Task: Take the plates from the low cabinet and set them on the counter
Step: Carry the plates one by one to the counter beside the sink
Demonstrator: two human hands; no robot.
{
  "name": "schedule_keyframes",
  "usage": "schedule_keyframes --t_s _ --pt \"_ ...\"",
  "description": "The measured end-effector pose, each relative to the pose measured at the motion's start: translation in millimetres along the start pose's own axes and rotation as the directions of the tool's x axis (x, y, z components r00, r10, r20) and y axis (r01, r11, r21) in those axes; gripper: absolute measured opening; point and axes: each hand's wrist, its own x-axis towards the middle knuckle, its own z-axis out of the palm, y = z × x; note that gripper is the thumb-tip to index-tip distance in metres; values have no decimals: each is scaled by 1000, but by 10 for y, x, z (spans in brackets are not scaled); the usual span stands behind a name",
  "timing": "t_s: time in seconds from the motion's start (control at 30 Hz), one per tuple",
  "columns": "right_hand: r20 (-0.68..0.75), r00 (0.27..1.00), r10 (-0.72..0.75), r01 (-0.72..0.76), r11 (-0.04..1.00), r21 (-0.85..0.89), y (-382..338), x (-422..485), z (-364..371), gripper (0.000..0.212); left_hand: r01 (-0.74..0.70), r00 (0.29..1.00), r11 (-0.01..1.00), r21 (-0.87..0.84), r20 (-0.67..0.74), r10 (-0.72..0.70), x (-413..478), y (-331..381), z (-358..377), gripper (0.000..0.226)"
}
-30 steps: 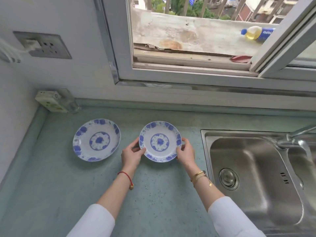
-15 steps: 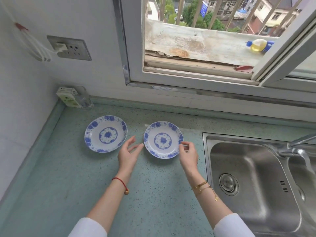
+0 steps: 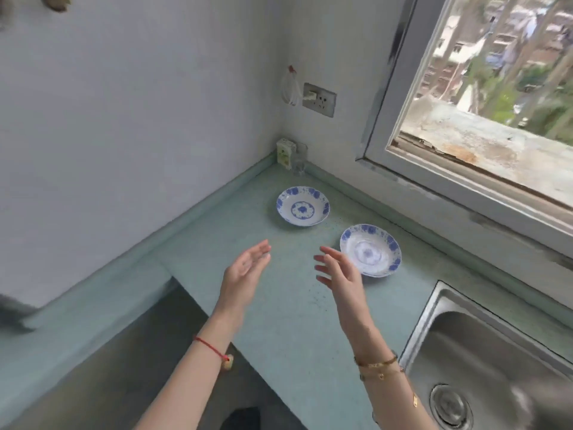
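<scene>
On the green surface (image 3: 279,305) lie two blue-patterned plates (image 3: 303,206), apart. Both hands, left hand (image 3: 245,270) and right hand (image 3: 339,271), hover empty, fingers (image 3: 324,259) spread, the nearer plate (image 3: 370,250) just beyond the right fingertips.

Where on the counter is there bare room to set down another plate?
The widest bare patch of counter lies below both open hands, left hand and right hand, between the sink and the counter's front edge. A strip by the left wall is also free. Crowded: the corner with the carton and glass, and around the far plate and near plate.
</scene>
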Motion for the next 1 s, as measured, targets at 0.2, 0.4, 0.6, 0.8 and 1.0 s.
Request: schedule_keyframes --t_s 0.2,0.4,0.6,0.8,1.0 --pt "303 953 -29 53 996 -71 155 -804 267 27 -109 943 989 -96 -323 73 -1318 -90 -593 31" --pt "606 794 32 40 994 -105 388 -1751 880 24 -216 748 971 -100 -656 99 -2824 -299 -1218 31" --pt "851 509 127 85 977 -197 661 -2843 1480 24 -268 425 959 -98 -905 26 -4328 -625 -1600 34" --pt "943 234 238 111 957 -269 973 -4054 1974 21 -354 64 929 -107 -994 -90 -5627 -886 -1831 35" --pt "957 48 286 159 944 -290 1365 -5333 2348 25 -414 -144 907 -78 -978 -150 -6837 -1129 -2113 29"
